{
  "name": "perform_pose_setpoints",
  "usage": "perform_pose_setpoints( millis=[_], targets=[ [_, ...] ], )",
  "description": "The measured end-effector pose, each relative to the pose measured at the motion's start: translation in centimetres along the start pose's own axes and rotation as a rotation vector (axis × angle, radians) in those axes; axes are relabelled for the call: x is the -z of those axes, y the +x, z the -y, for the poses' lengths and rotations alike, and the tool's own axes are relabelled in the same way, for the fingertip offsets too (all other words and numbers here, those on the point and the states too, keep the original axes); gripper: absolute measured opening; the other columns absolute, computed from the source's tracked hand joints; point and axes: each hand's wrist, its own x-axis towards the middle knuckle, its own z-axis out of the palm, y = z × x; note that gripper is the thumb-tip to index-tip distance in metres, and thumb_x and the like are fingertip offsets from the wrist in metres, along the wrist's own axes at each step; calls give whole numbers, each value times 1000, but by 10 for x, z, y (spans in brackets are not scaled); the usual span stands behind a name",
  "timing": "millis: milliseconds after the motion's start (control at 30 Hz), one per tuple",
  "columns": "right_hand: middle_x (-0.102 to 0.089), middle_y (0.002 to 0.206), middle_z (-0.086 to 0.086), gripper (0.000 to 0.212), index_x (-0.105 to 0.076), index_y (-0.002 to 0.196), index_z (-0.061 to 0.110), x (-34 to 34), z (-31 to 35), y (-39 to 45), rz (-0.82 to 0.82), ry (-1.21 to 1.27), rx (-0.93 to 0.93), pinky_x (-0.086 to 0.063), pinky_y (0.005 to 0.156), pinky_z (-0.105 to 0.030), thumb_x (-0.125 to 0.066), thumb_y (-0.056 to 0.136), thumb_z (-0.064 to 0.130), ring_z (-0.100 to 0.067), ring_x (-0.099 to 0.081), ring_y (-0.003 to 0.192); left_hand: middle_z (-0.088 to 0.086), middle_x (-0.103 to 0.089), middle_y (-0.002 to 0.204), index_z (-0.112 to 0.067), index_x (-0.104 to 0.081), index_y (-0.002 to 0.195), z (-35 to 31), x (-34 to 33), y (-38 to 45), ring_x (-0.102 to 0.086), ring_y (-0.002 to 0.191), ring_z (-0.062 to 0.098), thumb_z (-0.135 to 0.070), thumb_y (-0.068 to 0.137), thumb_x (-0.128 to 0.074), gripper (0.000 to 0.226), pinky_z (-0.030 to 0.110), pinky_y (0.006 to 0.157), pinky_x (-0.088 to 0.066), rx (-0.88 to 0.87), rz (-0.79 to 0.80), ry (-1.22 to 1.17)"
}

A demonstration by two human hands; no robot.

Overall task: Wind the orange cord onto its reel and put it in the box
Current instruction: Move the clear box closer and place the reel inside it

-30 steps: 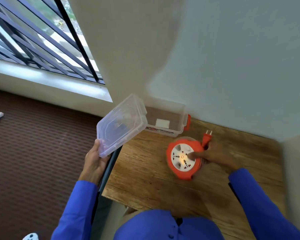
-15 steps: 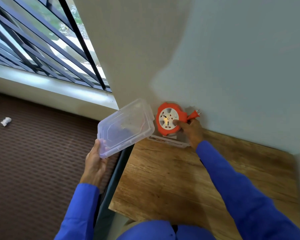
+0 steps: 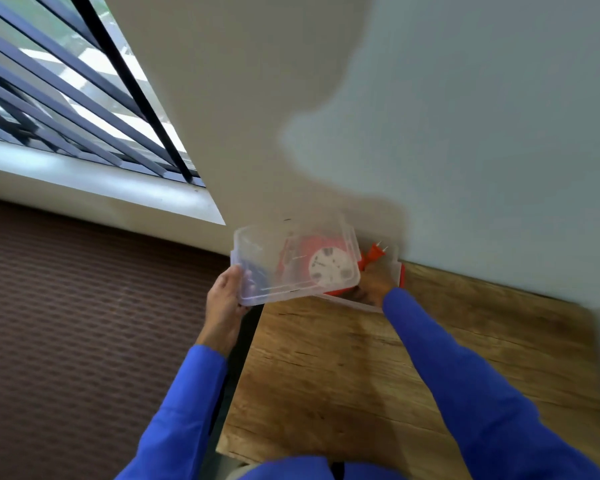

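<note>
The orange cord reel with its white socket face sits in the clear plastic box at the table's far corner against the wall. Its orange plug sticks up to the right. My right hand is at the reel's right side, fingers closed on it. My left hand grips the clear lid by its near left edge and holds it tilted above the box, so the reel shows through the lid.
The wooden table meets the pale wall at the back and right. Its left edge drops to a brown ribbed floor. A barred window with a white sill is at the upper left.
My right hand has lowered the reel into the box. My left hand has swung the lid rightward, over the box and the reel.
</note>
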Motion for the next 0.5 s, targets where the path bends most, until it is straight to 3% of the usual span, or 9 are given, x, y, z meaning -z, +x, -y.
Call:
perform_pose_setpoints(
  millis=[67,133,167,233,267,333,400,500],
  targets=[
    [-70,128,-34,36,-64,130,-13,6,4,-2,-34,-16,-17,-61,95,-53,-73,100,5,-42,-72,103,9,-74,106,-7,-73,124,0,-19,11,-74,81,15,-37,108,-66,35,31,65,-62,-3,10,69],
    [-63,142,-32,38,-58,140,-13,22,9,-7,-52,-11,-74,-50,111,-49,-61,106,2,-46,-62,129,7,-73,102,-4,-72,123,-2,-33,22,-70,81,15,-40,110,-63,39,29,66,-59,-13,24,145],
    [-67,138,-30,35,-60,139,-11,34,13,-12,-58,-3,-69,-53,109,-48,-56,108,5,-45,-64,129,6,-73,102,-4,-71,124,-3,-39,27,-70,85,17,-41,111,-62,40,30,69,-60,-21,42,159],
    [-82,109,-19,33,-70,131,-2,56,13,-19,10,113,-53,-68,82,-42,-54,110,18,-32,-81,98,4,-74,106,-5,-70,130,-6,-47,33,-72,92,19,-39,112,-60,40,33,78,-60,-48,88,166],
    [-84,95,-14,36,-73,125,1,65,12,-29,36,273,-64,-68,66,-37,-52,112,27,-25,-83,80,3,-76,107,-7,-71,130,-8,-52,34,-75,91,16,-39,113,-59,38,31,77,-61,-72,105,184],
    [-81,88,-12,47,-74,118,5,80,2,-43,2,483,-44,-66,58,-34,-47,113,42,-21,-80,69,1,-78,108,-13,-72,128,-9,-62,33,-79,83,8,-38,114,-58,32,24,70,-61,-129,122,272],
    [-84,96,-7,42,-77,116,17,84,-8,-59,-47,407,29,-67,66,-36,-52,109,51,-21,-82,79,5,-79,110,-14,-72,127,-3,-74,31,-79,88,15,-39,114,-57,32,26,71,-62,-184,111,388],
    [-85,105,0,27,-79,122,22,78,-23,-67,-236,-16,178,-66,73,-32,-71,102,38,-17,-82,86,2,-81,106,-16,-78,129,6,-87,28,-77,90,15,-39,111,-63,32,26,81,-64,-307,24,582]
  ],
)
